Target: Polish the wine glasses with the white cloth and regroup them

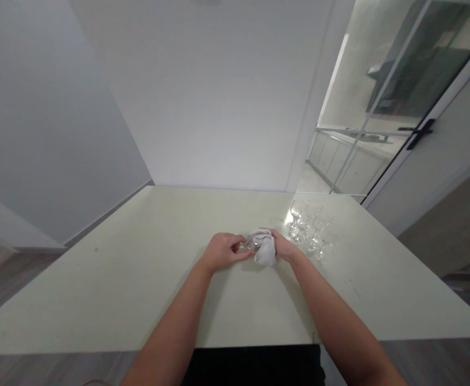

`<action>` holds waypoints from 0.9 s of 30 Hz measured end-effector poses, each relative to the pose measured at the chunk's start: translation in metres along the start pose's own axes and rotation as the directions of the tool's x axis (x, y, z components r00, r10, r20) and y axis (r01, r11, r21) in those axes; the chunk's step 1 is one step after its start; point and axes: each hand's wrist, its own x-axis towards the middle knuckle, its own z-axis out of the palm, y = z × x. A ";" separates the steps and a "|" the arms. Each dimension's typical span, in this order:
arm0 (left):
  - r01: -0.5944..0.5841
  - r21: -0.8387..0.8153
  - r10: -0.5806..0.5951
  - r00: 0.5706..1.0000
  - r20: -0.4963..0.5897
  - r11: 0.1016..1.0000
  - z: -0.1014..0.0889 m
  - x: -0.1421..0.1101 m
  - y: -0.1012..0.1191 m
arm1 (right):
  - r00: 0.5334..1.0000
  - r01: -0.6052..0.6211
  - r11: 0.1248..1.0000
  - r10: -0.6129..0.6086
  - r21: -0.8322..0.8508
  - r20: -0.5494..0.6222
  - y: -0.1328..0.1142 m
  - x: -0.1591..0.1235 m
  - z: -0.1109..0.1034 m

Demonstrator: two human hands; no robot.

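Observation:
My left hand (pixel 224 250) is closed round the foot end of a small clear glass (pixel 248 245) lying sideways between my hands. A white cloth (pixel 264 247) is bunched over the bowl of that glass, and my right hand (pixel 284 247) grips the cloth against it. Both hands hover just above the pale tabletop (pixel 138 279), near its middle.
Several clear stemmed glasses (pixel 309 230) stand in a cluster right of my right hand. White walls stand behind the table. A glass sliding door with a black handle (pixel 419 134) is at the right. The table's near edge (pixel 235 346) runs below my forearms.

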 end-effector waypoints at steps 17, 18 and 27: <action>-0.058 0.167 0.049 0.997 0.054 0.984 -0.001 0.001 0.000 | 0.993 -0.054 0.947 0.084 -0.317 0.081 0.008 0.002 -0.012; -0.064 0.181 0.055 0.997 0.054 0.981 -0.002 0.001 -0.001 | 0.995 -0.082 0.945 0.098 -0.317 0.036 0.010 0.002 -0.012; -0.098 0.194 0.083 0.993 0.085 0.976 0.001 0.000 -0.002 | 0.940 0.072 0.920 0.066 -0.384 0.334 -0.001 0.002 -0.014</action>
